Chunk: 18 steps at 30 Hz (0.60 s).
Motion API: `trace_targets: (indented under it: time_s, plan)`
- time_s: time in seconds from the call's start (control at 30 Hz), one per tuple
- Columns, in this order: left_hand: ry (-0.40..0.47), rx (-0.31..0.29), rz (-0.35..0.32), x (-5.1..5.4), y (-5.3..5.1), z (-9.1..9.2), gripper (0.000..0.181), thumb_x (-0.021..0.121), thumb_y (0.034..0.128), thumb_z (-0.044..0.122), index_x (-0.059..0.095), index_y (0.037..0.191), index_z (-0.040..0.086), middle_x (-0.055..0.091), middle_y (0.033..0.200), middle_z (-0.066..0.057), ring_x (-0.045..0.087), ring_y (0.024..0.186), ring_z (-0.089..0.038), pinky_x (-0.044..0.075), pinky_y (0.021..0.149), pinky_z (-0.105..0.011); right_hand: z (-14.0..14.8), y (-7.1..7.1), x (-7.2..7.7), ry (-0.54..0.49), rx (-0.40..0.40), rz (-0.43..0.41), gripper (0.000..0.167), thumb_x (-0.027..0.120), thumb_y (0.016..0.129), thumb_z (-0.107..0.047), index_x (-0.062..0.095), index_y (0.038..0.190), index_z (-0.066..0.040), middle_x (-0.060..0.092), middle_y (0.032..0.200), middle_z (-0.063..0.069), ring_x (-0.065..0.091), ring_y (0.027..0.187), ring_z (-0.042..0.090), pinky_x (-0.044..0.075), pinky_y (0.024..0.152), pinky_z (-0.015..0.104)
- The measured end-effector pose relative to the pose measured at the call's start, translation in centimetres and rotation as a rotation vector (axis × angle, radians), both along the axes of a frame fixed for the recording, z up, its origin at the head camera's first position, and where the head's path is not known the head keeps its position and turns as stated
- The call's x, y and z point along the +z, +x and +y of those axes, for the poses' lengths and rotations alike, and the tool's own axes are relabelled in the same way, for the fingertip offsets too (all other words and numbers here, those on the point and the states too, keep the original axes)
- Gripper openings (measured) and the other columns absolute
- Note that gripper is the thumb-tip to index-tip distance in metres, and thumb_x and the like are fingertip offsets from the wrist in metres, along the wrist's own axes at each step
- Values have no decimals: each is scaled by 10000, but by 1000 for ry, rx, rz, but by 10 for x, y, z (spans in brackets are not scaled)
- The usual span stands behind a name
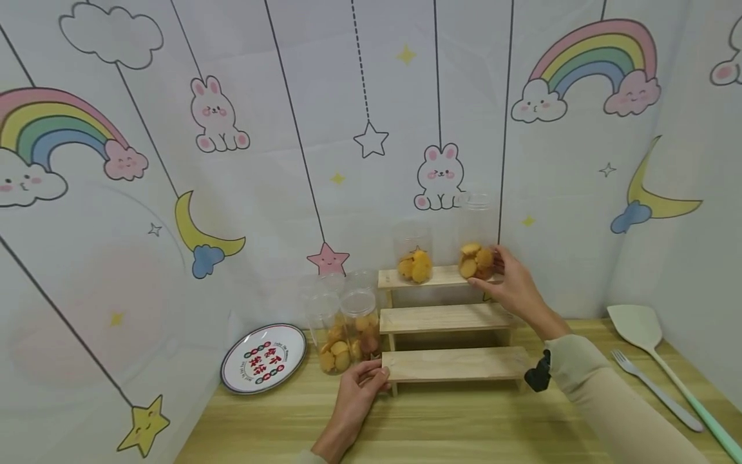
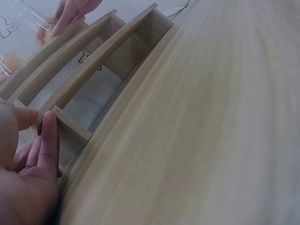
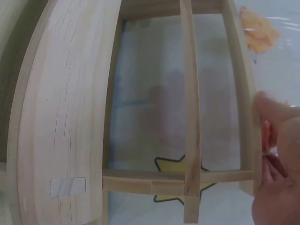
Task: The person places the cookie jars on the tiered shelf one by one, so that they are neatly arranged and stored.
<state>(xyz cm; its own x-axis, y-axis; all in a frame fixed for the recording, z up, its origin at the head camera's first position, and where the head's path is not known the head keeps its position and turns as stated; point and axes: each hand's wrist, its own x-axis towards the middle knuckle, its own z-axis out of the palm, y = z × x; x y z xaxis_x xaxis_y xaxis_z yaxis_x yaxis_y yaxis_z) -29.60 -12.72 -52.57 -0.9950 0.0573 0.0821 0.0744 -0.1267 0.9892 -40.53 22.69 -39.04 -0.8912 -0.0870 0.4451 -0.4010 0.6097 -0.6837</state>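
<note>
A three-step wooden shelf (image 1: 452, 366) stands on the table. My left hand (image 1: 355, 399) pinches the left end of its lowest step, thumb above and fingers at the edge, as the left wrist view also shows. At the top step's right end, my right hand (image 1: 516, 287) grips the lower part of a clear jar (image 1: 476, 258) of yellow-orange cookies. That jar is upright, its base at the step. Another clear cookie jar (image 1: 414, 265) stands to its left on the same step. In the right wrist view, the fingers partly hide the held jar.
Two more cookie jars (image 1: 361, 325) stand on the table left of the shelf. A patterned plate (image 1: 263, 358) leans by the left wall. On the right lie a fork (image 1: 657, 388) and a pale spatula (image 1: 637, 328). A printed curtain (image 1: 371, 187) hangs behind.
</note>
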Motion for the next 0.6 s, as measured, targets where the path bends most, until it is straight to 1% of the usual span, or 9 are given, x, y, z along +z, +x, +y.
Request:
trace_targets:
  time_s: [0.13,0.23,0.3,0.4,0.47,0.53,0.57,0.6]
  plan:
    - [-5,1,0,0,-1,0,437,741,1033,112,622,1367,-144,739,1080,-133,741,875,-96,675,889,-256,0,-1,-1,2,0,11,955,863,959,-284,301,1652,56,502,1568,350,594,1380,513,611,1054,557]
    - [-11,5,1,-1,-1,-1,433,738,1035,114,624,1365,-142,738,1077,-134,743,871,-97,674,886,-253,-2,-1,0,7,5,10,950,858,964,-279,297,1654,54,497,1570,355,584,1387,525,597,1078,570]
    - [-9,6,-2,-1,-1,-1,433,738,1036,116,624,1366,-141,737,1077,-131,742,872,-96,674,886,-253,-2,1,0,21,-6,14,978,856,966,-292,268,1666,55,467,1599,355,536,1433,534,561,1121,607]
    - [-5,6,-5,-2,-1,-1,440,742,1036,124,625,1370,-137,741,1076,-123,741,874,-96,674,886,-253,-1,10,0,17,-55,38,1026,841,974,-356,218,1691,33,410,1657,336,426,1513,548,461,1186,705]
    - [1,4,-5,-3,-1,-1,445,746,1034,129,626,1373,-133,743,1076,-116,740,878,-97,674,888,-254,1,19,-2,-18,-95,72,1024,825,982,-391,215,1697,16,399,1677,313,377,1547,537,407,1215,730]
    - [4,3,-4,-4,-2,0,449,750,1032,135,628,1373,-129,746,1073,-113,738,881,-101,674,889,-256,4,31,-6,-82,-129,101,960,796,1001,-407,259,1689,-5,434,1663,290,394,1540,518,400,1221,719]
    - [5,2,-3,-4,-2,0,450,751,1031,136,627,1373,-129,745,1071,-111,738,881,-102,675,890,-259,5,37,-9,-116,-139,120,914,786,1010,-396,295,1675,-6,465,1641,281,420,1524,503,421,1219,685]
    - [6,1,-2,-4,-2,0,451,751,1031,136,627,1373,-130,745,1070,-109,737,882,-103,675,891,-262,6,43,-12,-142,-147,137,860,771,1024,-380,330,1661,-7,495,1617,271,452,1503,478,453,1226,607]
